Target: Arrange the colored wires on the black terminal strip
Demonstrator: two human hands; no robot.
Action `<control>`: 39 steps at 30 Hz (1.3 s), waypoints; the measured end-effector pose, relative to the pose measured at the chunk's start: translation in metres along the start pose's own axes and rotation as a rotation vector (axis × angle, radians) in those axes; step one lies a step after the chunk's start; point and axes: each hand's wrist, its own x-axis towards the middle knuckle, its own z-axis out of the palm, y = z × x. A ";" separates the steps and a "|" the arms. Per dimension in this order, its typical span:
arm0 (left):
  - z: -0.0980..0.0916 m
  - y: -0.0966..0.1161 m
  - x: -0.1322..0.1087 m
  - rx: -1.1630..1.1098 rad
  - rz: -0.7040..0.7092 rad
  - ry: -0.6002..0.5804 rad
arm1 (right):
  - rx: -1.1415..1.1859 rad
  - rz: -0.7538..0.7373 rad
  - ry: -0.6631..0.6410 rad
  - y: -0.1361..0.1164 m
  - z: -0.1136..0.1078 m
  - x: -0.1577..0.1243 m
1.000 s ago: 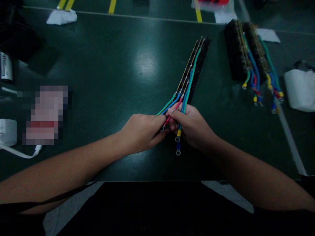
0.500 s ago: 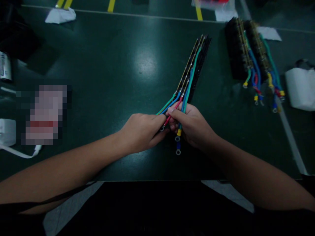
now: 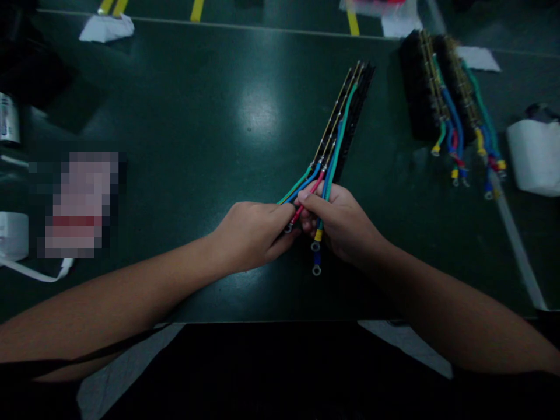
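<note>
A long black strip with brass-coloured bars (image 3: 339,119) lies slantwise on the dark green table, coloured wires running from its near end. My left hand (image 3: 254,233) is closed on the green and blue wires (image 3: 301,185) on the left side; their ends are hidden under its fingers. A red wire (image 3: 317,184) with a ring terminal passes between the two hands. My right hand (image 3: 339,219) pinches the wires, its thumb over the red one. Below its fingers hang a yellow-sleeved ring terminal (image 3: 317,238) and a blue-sleeved ring terminal (image 3: 317,265).
Two similar black strips with wires (image 3: 437,93) lie at the right, near a white container (image 3: 534,157). At the left are a blurred-out flat device (image 3: 83,201), a white cable (image 3: 48,275) and a white charger block (image 3: 14,233). Crumpled white paper (image 3: 107,28) lies at the back.
</note>
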 end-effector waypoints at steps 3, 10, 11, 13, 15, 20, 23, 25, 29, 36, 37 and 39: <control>0.000 0.001 0.000 -0.003 -0.005 -0.008 | 0.005 -0.001 -0.006 0.000 0.000 0.000; -0.001 0.000 0.000 0.009 -0.007 -0.013 | 0.013 0.000 -0.009 0.000 0.000 0.000; -0.001 0.000 0.000 0.010 -0.007 -0.013 | 0.015 0.001 -0.010 -0.001 0.000 0.000; 0.000 0.000 0.000 0.011 -0.009 -0.015 | 0.018 0.000 -0.011 -0.001 0.000 0.000; 0.000 0.000 0.000 0.008 -0.008 -0.015 | 0.020 0.000 -0.007 -0.001 0.001 0.000; -0.003 0.001 0.000 -0.029 -0.007 -0.017 | 0.029 0.014 -0.005 -0.001 0.001 -0.001; -0.006 0.003 0.000 -0.046 0.003 -0.025 | 0.008 0.018 0.009 -0.001 0.000 -0.001; -0.008 0.003 0.000 -0.051 0.008 -0.021 | -0.002 0.013 0.010 -0.001 0.000 -0.001; -0.008 0.003 -0.001 -0.073 0.014 -0.018 | -0.018 0.002 0.002 -0.001 -0.001 -0.001; -0.005 0.002 -0.002 -0.120 -0.013 0.017 | -0.014 0.015 0.014 -0.001 0.000 0.000; -0.004 0.002 -0.002 -0.129 -0.019 0.024 | -0.015 0.019 0.016 -0.001 0.000 0.000; -0.004 0.002 -0.001 -0.157 -0.034 0.040 | -0.019 0.026 0.021 -0.001 0.000 0.000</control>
